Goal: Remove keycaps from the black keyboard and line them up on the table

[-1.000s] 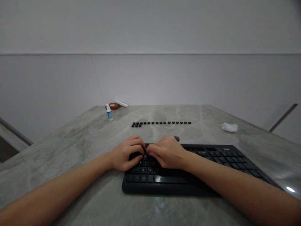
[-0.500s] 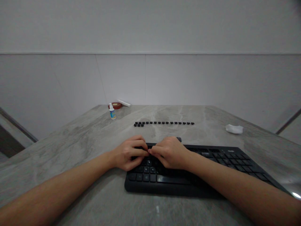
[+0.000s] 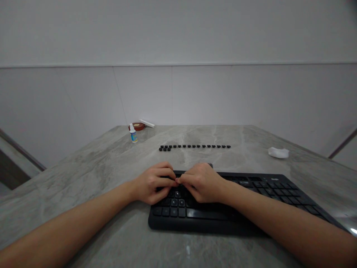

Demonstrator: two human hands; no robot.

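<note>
A black keyboard (image 3: pixel 206 224) lies in front of me, slightly turned. Near its left end, a few key places (image 3: pixel 181 203) are bare of caps and show small round light spots. Over its upper left part, my left hand (image 3: pixel 157 183) is closed, with thumb and fingers drawn together. My right hand (image 3: pixel 202 182) is closed too, palm down, and its fingertips meet those of the left. What the fingertips pinch, if anything, is hidden. Behind the right knuckles a small dark end (image 3: pixel 210 165) sticks out; I cannot tell what it belongs to.
Several black keycaps (image 3: pixel 193 146) stand in a long row beyond the keyboard, with a short second row at its left. A small white spray bottle (image 3: pixel 133 134), a reddish-brown round case (image 3: pixel 138 127) and a white strip (image 3: pixel 147 123) are at the back left. Crumpled white tissue (image 3: pixel 278 152) lies right.
Both hands stay at the same spot on the keyboard with only slight finger movement. The dark end behind my right hand has shifted a little left. The whole view has moved slightly down.
</note>
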